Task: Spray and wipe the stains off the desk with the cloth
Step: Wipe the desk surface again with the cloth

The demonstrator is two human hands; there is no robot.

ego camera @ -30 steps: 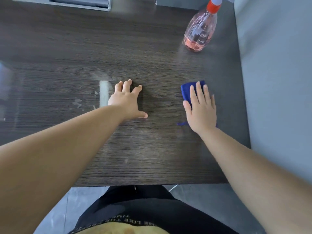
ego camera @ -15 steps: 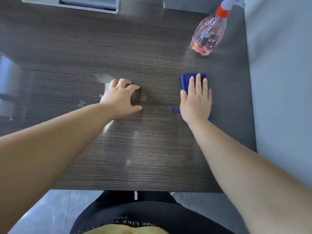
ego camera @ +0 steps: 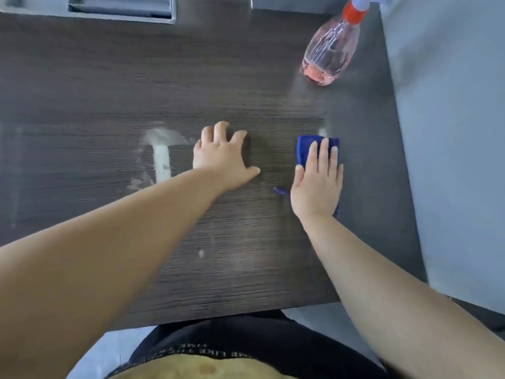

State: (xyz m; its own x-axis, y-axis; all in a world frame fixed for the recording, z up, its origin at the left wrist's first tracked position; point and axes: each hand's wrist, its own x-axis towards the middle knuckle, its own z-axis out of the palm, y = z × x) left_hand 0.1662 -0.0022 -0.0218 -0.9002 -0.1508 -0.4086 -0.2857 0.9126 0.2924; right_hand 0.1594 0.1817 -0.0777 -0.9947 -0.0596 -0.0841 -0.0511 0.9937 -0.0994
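The blue cloth [ego camera: 306, 149] lies flat on the dark wood-grain surface [ego camera: 246, 263], right of centre in the frame. The right hand [ego camera: 318, 184] presses down on it, palm flat and fingers straight and together, so only the cloth's far edge and a corner by the wrist show. Left of it, apart from the cloth, the left hand [ego camera: 222, 160] rests on the surface with fingers spread, holding nothing. Pale whitish stains [ego camera: 161, 157] mark the surface just left of that hand. A pink spray bottle [ego camera: 329, 54] with an orange collar stands at the upper right, near the surface's edge. A grey tray [ego camera: 120, 10] sits along the top left.
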